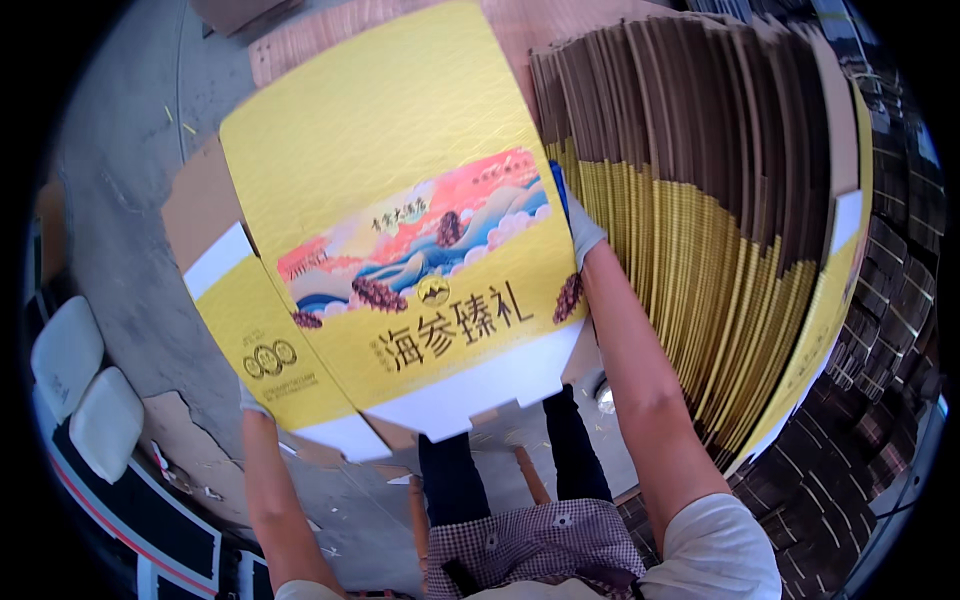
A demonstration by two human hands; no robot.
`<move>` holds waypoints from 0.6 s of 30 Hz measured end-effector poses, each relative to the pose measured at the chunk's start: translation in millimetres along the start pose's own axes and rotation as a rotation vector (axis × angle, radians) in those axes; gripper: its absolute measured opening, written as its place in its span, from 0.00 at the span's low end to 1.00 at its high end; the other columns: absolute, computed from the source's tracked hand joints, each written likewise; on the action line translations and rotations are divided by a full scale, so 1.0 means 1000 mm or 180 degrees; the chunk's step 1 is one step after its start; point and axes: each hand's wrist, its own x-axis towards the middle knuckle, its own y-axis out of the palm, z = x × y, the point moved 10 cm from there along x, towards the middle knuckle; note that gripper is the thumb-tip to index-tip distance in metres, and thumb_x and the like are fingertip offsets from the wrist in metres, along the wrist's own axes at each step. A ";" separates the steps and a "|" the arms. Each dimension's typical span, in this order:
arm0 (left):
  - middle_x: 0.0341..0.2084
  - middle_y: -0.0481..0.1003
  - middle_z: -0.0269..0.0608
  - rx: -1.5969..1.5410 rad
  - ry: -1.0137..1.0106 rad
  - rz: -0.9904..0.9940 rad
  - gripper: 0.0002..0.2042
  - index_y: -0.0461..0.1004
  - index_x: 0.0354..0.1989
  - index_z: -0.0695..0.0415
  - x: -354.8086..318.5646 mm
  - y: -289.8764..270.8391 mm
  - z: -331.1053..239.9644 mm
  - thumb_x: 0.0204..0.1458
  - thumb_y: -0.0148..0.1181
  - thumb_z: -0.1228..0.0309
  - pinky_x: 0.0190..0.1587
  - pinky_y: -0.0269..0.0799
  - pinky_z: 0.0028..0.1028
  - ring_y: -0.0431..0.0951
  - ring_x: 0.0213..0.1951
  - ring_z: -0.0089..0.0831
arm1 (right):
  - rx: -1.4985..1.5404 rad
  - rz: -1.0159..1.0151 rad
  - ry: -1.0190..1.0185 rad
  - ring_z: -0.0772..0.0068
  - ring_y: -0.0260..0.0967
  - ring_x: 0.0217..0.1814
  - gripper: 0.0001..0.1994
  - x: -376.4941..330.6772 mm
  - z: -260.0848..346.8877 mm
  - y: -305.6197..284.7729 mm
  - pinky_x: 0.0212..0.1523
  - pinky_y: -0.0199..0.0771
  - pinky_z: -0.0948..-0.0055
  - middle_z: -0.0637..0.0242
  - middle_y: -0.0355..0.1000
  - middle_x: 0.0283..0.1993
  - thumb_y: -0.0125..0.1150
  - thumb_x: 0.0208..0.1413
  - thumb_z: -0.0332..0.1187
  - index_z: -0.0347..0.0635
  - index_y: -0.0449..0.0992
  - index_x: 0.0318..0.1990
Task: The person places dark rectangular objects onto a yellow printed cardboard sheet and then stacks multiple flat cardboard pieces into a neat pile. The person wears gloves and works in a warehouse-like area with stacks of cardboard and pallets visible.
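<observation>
One flat carton blank of yellow printed cardboard, with white-edged flaps (400, 235), is located in front of the body, held between both hands. Its long axis runs away from the person, leaning left at the far end. It extends up and to the right from the left hand (253, 402), and to the left from the right hand (580, 228).

Grip state: the left hand, in a pale glove, holds the lower left edge; the right hand, in a pale glove with blue at a fingertip, holds the right edge, farther up. Most fingers are hidden; finger closure cannot be determined.

The right hand is nearer the single row of upright brown-and-yellow folded cardboard sheets (690, 230), packed too tightly to count. One pink wood-grain tabletop (300, 45) shows beyond the blank.

Outward: two white rounded panels (68, 350) at left; dark strapped bundles (800, 480) at right, uncounted; one checked apron (545, 540) below.
</observation>
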 end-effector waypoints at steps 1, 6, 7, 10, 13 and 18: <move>0.53 0.76 0.48 0.0035 0.0049 -0.0096 0.24 0.69 0.61 0.56 -0.020 -0.006 -0.009 0.66 0.45 0.51 0.47 0.81 0.46 0.78 0.50 0.47 | 0.0066 -0.0028 0.0036 0.66 0.75 0.41 0.39 -0.017 0.000 0.010 0.41 0.77 0.67 0.57 0.78 0.37 0.37 0.64 0.70 0.40 0.80 0.42; 0.53 0.75 0.48 0.0370 0.0171 -0.0417 0.25 0.69 0.61 0.55 -0.152 -0.025 -0.045 0.66 0.45 0.51 0.47 0.81 0.46 0.78 0.50 0.47 | 0.0420 -0.0287 0.0200 0.66 0.75 0.41 0.39 -0.133 -0.025 0.040 0.40 0.77 0.68 0.58 0.78 0.37 0.37 0.64 0.70 0.40 0.81 0.41; 0.53 0.75 0.48 0.0410 0.0227 -0.0408 0.25 0.68 0.61 0.55 -0.174 -0.015 -0.057 0.66 0.45 0.51 0.47 0.81 0.46 0.78 0.50 0.47 | 0.0472 -0.0268 0.0174 0.67 0.75 0.41 0.38 -0.151 -0.025 0.051 0.40 0.77 0.69 0.58 0.78 0.37 0.38 0.64 0.69 0.40 0.81 0.41; 0.53 0.75 0.48 0.0529 0.0402 -0.0517 0.25 0.68 0.62 0.55 -0.263 0.008 -0.070 0.66 0.45 0.51 0.47 0.81 0.46 0.78 0.50 0.47 | 0.0624 -0.0136 0.0220 0.68 0.75 0.40 0.38 -0.205 -0.031 0.087 0.40 0.76 0.70 0.59 0.78 0.37 0.39 0.64 0.69 0.40 0.81 0.42; 0.53 0.75 0.48 0.0564 0.0477 -0.0585 0.25 0.68 0.62 0.55 -0.347 0.046 -0.060 0.66 0.45 0.50 0.47 0.81 0.46 0.78 0.50 0.47 | 0.0714 0.0041 0.0332 0.70 0.75 0.40 0.37 -0.273 -0.029 0.120 0.39 0.76 0.71 0.60 0.78 0.37 0.41 0.64 0.68 0.40 0.81 0.42; 0.53 0.75 0.47 0.0586 0.0804 -0.0450 0.25 0.68 0.62 0.55 -0.474 0.117 -0.061 0.66 0.45 0.50 0.46 0.81 0.45 0.78 0.50 0.47 | 0.0721 0.0609 0.0459 0.72 0.74 0.39 0.35 -0.389 0.022 0.146 0.39 0.75 0.73 0.62 0.78 0.37 0.43 0.64 0.67 0.41 0.82 0.43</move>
